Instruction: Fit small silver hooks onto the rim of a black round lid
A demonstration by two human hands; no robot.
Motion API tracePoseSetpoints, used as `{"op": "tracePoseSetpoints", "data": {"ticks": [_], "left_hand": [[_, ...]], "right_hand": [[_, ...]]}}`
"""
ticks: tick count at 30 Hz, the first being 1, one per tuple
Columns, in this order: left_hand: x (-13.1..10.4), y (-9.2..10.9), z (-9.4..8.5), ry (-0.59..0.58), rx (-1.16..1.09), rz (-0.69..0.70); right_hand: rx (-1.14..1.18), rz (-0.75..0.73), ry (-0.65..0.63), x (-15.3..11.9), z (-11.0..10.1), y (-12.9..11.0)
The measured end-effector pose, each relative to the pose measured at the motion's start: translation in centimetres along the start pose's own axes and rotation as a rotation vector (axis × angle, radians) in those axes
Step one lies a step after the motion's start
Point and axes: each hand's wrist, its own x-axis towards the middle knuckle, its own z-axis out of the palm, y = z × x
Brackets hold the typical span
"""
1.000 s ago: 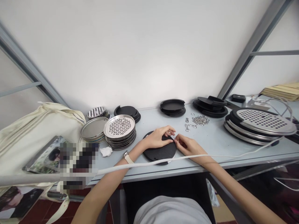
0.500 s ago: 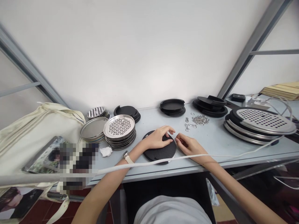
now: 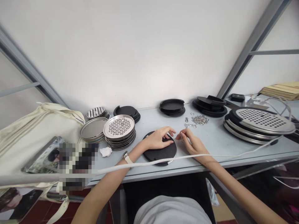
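Observation:
A round black plate (image 3: 161, 154) with a thin silver edge at its lower right lies flat on the table in front of me. My left hand (image 3: 160, 137) rests on top of it, the fingers gently bent and apart from the thumb, with nothing seen between them. Just right of the plate, my right hand (image 3: 190, 143) pinches a small shiny metal hook (image 3: 182, 135), mostly covered by the fingers. Beyond that hand is a loose heap of similar metal hooks (image 3: 200, 120), with a few lying separately beside it.
Stacked metal grater discs (image 3: 119, 127) and plain metal discs (image 3: 93, 128) stand at left. Black round parts (image 3: 172, 107) are piled along the wall. At right is a stack of large perforated discs (image 3: 259, 121). A white cable (image 3: 224, 155) crosses in front of my forearms.
My right hand has turned and lifted a little, and the metal hook now shows between its fingers. My left hand stays on the black plate.

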Motion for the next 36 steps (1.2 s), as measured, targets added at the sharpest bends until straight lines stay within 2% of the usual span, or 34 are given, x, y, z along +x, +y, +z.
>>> {"op": "tracePoseSetpoints", "data": {"ticks": [4,14,18,24,32,36], "left_hand": [[-0.1,0.3,0.0,-0.013,-0.005,0.023],[-0.2,0.8,0.0,-0.028,-0.006,0.046],[-0.2,0.9,0.0,-0.036,-0.002,0.045],[-0.1,0.9,0.1,-0.046,-0.001,0.029],[0.0,0.3,0.2,-0.034,-0.023,0.018],[0.1,0.3,0.2,-0.028,-0.046,0.024]], "right_hand": [[0.031,0.034,-0.082,-0.1,0.1,0.2],[0.122,0.081,-0.095,0.3,0.2,0.6],[0.079,0.06,-0.086,0.4,0.3,1.0],[0.088,0.065,-0.027,0.5,0.4,1.4],[0.297,0.059,0.203,0.6,0.4,2.5],[0.296,0.024,0.181,0.5,0.5,2.2]]}}
